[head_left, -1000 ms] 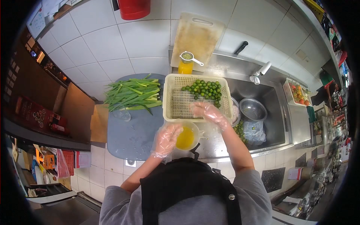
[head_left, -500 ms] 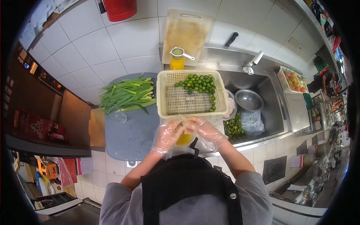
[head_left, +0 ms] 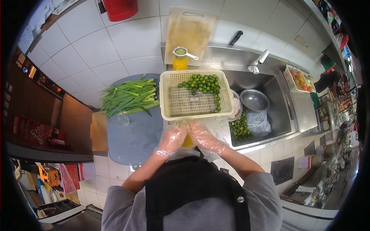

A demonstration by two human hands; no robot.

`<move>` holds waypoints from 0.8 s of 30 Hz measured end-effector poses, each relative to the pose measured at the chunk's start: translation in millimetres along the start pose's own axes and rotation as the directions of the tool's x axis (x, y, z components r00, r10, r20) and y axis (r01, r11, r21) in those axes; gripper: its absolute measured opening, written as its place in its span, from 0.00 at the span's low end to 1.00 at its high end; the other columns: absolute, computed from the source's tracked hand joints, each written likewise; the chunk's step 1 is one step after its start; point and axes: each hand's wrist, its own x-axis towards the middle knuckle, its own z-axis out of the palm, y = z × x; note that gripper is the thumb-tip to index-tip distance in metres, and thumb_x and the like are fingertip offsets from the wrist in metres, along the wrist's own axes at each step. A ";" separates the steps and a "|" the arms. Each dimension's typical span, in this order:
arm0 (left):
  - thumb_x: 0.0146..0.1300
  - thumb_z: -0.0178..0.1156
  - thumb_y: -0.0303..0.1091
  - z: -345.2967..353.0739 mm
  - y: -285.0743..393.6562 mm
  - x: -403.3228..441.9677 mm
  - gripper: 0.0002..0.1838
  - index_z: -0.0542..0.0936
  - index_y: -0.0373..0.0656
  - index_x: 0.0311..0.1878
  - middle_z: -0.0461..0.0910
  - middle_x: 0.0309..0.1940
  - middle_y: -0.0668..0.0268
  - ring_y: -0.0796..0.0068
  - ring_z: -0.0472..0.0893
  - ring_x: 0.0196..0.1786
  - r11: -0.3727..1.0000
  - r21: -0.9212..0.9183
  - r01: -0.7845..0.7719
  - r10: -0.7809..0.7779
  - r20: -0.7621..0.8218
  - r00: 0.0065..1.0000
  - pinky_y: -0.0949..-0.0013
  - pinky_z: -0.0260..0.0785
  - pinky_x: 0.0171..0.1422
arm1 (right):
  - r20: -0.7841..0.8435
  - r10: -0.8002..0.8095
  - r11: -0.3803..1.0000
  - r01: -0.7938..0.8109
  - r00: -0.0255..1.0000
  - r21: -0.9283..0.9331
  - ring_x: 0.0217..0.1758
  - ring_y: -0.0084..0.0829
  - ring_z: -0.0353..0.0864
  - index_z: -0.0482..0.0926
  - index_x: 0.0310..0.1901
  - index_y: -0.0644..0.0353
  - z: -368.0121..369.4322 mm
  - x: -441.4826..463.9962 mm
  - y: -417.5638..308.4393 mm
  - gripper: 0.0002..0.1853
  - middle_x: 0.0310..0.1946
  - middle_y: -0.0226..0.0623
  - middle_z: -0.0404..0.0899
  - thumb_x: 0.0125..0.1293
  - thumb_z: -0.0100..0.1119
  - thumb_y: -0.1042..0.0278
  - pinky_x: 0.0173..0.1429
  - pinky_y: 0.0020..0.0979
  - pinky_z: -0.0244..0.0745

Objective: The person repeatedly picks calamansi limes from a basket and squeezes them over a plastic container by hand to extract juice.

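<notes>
Tiled wall [head_left: 142, 38] at back, steel bench [head_left: 222, 125] before it. Cream basket [head_left: 189, 104] on the bench, just beyond both hands. Gloved left hand [head_left: 172, 138] and right hand [head_left: 204, 135] close together at the fingertips; from my feed I can't tell if either grip is open or closed on something. Bowl of yellow liquid [head_left: 188, 143] below and between them, partly hidden. Green limes [head_left: 206, 83] in the basket, beyond the grip.

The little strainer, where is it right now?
In the head view, the strainer sits atop the container of yellow liquid, just beyond the cream basket, left of its middle, in front of the cutting board.
</notes>
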 end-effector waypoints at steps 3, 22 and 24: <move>0.64 0.59 0.33 -10.6 9.2 7.1 0.11 0.80 0.39 0.47 0.82 0.37 0.50 0.44 0.81 0.38 0.989 -0.134 0.058 -0.058 0.006 0.998 0.50 0.75 0.41 | -0.071 -0.077 0.959 0.054 0.994 -0.278 0.51 0.53 0.76 0.75 0.53 0.65 0.6 2.9 -4.0 0.14 0.46 0.54 0.77 0.74 0.46 0.66 0.56 0.52 0.70; 0.62 0.57 0.28 -0.4 1.5 0.7 0.09 0.80 0.40 0.45 0.81 0.31 0.47 0.40 0.80 0.34 0.997 -0.060 0.048 -0.046 0.036 0.998 0.48 0.73 0.38 | -0.026 -0.057 0.996 0.059 0.998 0.063 0.52 0.54 0.78 0.73 0.58 0.68 -3.1 -7.8 -8.0 0.20 0.48 0.58 0.78 0.77 0.45 0.60 0.59 0.46 0.73; 0.61 0.57 0.27 -7.5 1.2 3.0 0.09 0.79 0.40 0.44 0.81 0.31 0.47 0.40 0.80 0.35 0.999 -0.039 0.014 -0.012 0.047 0.999 0.48 0.73 0.38 | -0.008 0.006 0.998 -0.006 1.000 0.067 0.50 0.55 0.78 0.74 0.54 0.69 6.7 -3.3 -4.6 0.17 0.45 0.58 0.78 0.76 0.46 0.62 0.57 0.47 0.73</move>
